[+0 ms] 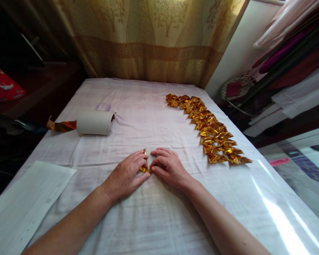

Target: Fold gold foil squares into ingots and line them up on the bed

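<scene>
Head view: gold foil piece (144,170) partly hidden by both hands (126,173) (172,169)

Gold patterned curtain (154,46), pale wall (236,42), sunlight streaks (281,223)

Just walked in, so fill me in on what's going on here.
A person is working a small piece of gold foil with both bare hands on a pale cloth. The left hand lies over it, and the right hand has its fingertips at its right side. Over to the right, folded gold pieces lie in a long, close-set band. On the left are a white roll on its side, a gold strip sticking out of it, and a pale sheet.
</scene>
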Demonstrator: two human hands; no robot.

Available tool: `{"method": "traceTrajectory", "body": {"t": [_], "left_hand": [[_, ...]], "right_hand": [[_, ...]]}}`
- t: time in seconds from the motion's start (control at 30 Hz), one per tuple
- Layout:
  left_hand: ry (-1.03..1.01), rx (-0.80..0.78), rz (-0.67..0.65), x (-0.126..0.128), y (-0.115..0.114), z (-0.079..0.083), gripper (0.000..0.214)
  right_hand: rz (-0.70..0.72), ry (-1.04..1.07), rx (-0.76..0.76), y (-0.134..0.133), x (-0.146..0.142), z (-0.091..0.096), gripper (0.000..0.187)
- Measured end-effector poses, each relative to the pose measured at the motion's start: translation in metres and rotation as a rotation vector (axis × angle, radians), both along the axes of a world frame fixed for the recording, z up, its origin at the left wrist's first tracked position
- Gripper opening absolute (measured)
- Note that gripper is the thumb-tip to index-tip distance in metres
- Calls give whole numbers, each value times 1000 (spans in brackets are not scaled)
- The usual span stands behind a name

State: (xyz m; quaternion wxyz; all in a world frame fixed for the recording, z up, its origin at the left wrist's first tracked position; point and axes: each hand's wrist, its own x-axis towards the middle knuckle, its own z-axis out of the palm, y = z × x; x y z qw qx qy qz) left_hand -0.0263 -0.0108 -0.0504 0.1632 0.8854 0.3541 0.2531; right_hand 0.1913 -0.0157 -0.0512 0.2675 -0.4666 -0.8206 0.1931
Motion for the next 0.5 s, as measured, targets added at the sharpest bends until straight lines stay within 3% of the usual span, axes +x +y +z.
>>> {"method": "traceTrajectory", "body": {"t": [0.5], "left_hand": [[-33,4,37,7,-2,3,10]], "right_hand": [[-37,-14,0,-2,-3,-1,5]]}}
